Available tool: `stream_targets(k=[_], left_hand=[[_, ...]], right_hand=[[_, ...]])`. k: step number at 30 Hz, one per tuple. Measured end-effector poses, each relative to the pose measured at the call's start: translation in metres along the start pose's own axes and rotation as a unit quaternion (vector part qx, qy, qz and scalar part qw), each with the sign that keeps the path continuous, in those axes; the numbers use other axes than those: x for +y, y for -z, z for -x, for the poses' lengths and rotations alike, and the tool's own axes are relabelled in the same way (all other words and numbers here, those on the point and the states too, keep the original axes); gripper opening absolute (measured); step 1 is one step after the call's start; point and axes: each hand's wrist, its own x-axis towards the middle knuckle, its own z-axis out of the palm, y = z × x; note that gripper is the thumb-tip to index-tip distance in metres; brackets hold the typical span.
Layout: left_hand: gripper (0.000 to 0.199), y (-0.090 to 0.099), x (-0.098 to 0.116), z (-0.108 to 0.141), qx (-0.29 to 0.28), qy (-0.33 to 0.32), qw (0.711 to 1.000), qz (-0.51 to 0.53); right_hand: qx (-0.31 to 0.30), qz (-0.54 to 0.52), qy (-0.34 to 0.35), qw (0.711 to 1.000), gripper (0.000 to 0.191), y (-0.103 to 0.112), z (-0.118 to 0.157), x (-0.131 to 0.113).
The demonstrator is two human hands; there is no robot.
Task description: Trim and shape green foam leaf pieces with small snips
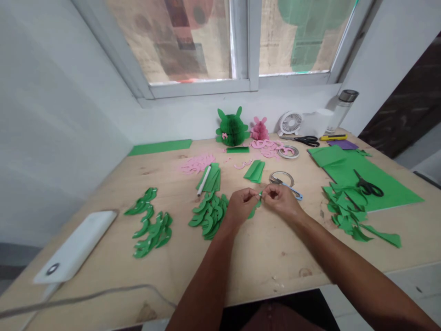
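My left hand pinches a small green paper cutout near the middle of the table. Opposite it, my right hand is closed in a pinch at the same cutout's upper end, where a tiny whitish bit shows between the fingertips. Much of the cutout is hidden by my left hand. Just beyond my right hand are a tape roll and a blue cutter. Left of my left hand sits a heap of curved green cutouts.
Farther left lie green cutouts with whitish strips and a white device. Black scissors rest on green sheets at right, near green scraps. Green and pink honeycomb paper figures stand by the wall.
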Motion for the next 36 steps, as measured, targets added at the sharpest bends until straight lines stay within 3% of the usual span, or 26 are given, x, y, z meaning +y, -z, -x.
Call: stream_targets(k=[36], left_hand=[[0.018, 0.0020, -0.0067, -0.0037, -0.002, -0.051, 0.996, -0.075]], right_hand=[[-0.003, 0.009, -0.012, 1.000, 0.011, -0.0010, 0.0004, 0.0010]])
